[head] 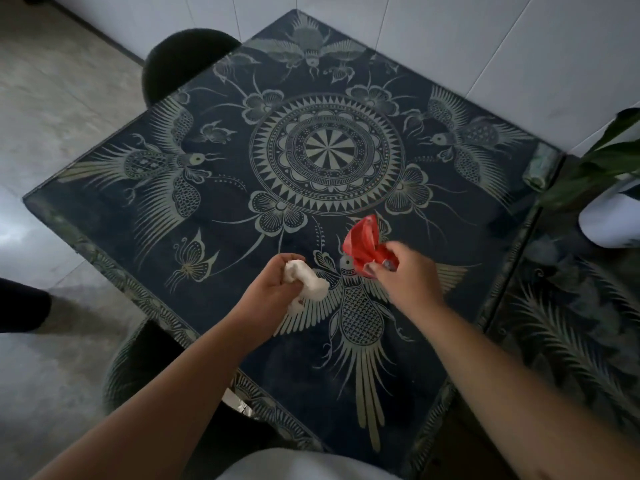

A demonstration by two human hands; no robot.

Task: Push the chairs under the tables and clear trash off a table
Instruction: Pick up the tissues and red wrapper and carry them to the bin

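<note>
Left hand (273,282) curled round a crumpled white tissue (306,284), right hand (407,275) pinching a red wrapper (363,244), both just above the patterned desk (104,216) near its front edge; probably featherlight, soft, crinkly stuff, so bunching it in the fist seems enough

Glossy table (104,216) (glass-smooth), crinkly plastic wrapper (362,242), soft tissue (308,282).

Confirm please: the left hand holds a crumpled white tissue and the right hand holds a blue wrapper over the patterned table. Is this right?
Not quite. In the head view the wrapper in the right hand is red, not blue. The left hand does hold the crumpled white tissue over the patterned table.
</note>
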